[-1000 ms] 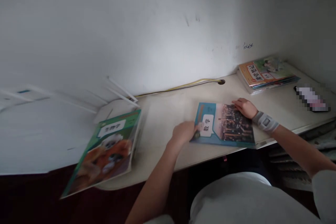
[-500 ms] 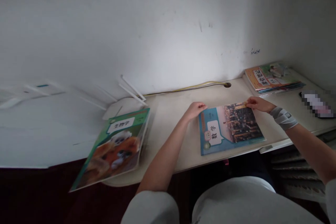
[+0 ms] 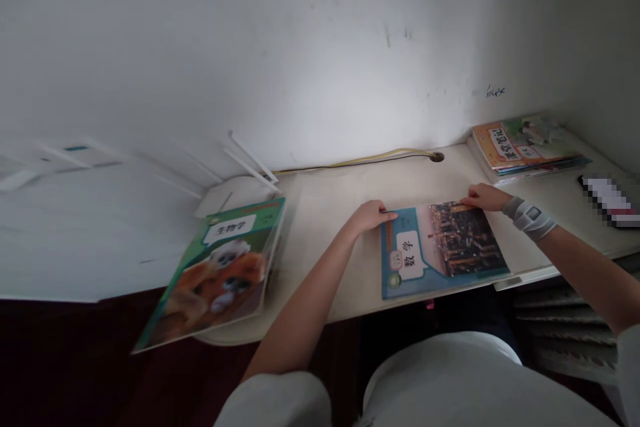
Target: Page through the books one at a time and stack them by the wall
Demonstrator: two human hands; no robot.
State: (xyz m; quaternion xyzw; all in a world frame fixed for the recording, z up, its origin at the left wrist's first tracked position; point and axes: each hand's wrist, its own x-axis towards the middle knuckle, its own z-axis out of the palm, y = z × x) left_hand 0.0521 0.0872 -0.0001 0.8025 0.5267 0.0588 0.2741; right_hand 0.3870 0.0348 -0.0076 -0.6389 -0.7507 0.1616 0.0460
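Note:
A blue book (image 3: 440,250) with a city photo on its cover lies flat on the pale desk (image 3: 340,193) in front of me. My left hand (image 3: 371,215) has its fingers closed on the book's far left corner. My right hand (image 3: 484,197), with a grey band on the wrist, pinches the far right corner. Both hands rest at the book's top edge.
A green book (image 3: 220,267) with an orange animal on the cover lies tilted over the desk's left front edge. A stack of books (image 3: 525,143) sits at the back right by the wall. A yellow cable (image 3: 370,159) runs along the wall. A dark phone (image 3: 607,200) lies at right.
The blue book has been turned and squared on the desk. My left hand moved from its near left edge to its far left corner; my right hand stayed at the far right corner.

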